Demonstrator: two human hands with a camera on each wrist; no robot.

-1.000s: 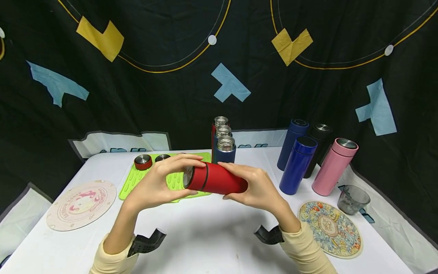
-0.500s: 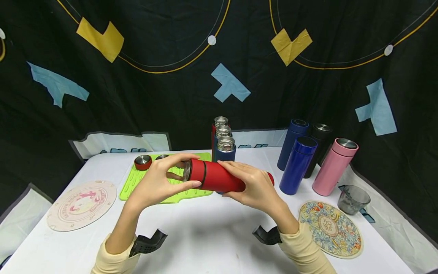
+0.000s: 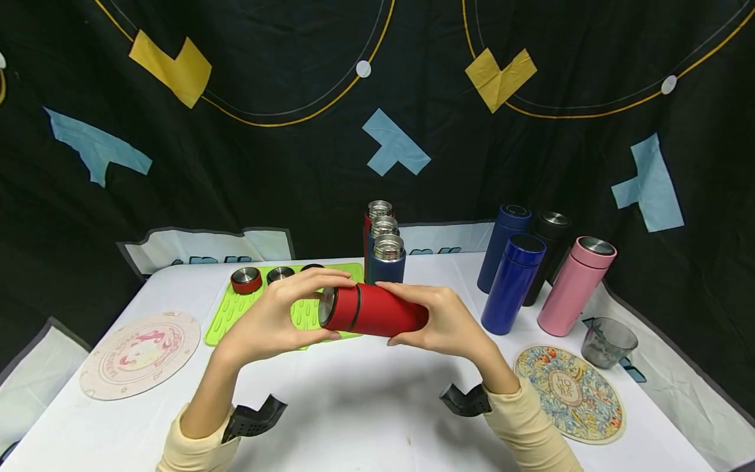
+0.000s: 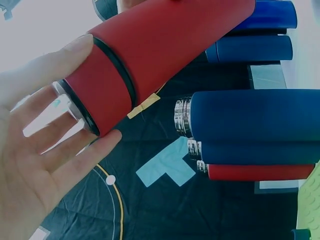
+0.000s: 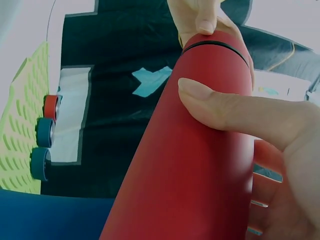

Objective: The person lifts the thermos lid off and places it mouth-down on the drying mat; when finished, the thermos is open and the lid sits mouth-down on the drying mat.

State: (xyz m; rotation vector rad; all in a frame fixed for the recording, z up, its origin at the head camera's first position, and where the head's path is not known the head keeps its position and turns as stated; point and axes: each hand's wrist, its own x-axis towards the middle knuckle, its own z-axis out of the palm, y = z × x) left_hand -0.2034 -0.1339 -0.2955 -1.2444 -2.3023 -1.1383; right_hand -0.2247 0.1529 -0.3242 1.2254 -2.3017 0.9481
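Observation:
A red thermos bottle [image 3: 386, 313] is held in the air above the table, lying nearly sideways with its lid end to the left. My left hand [image 3: 268, 321] has its fingers over the top of the red lid [image 3: 343, 308] and its thumb below. In the left wrist view, that thumb presses the lid [image 4: 100, 95] near the black ring. My right hand [image 3: 442, 321] grips the body, thumb along the near side in the right wrist view. The lid sits on the bottle, and the bottle's base is hidden by the right hand.
Lidless bottles [image 3: 387, 262] stand in a row behind. Several lids, including a red one [image 3: 246, 280], lie on a green mat [image 3: 227, 319]. At right stand a pink bottle [image 3: 575, 288], blue bottles [image 3: 512, 285], a black bottle [image 3: 548, 242] and a glass cup [image 3: 609, 342]. Round mats [image 3: 141, 357] flank both sides.
Half a second ago the bottle lay further right, with the left fingers spread near its end. Now its lid end is tilted more toward the head camera, and the left fingers are back over the lid.

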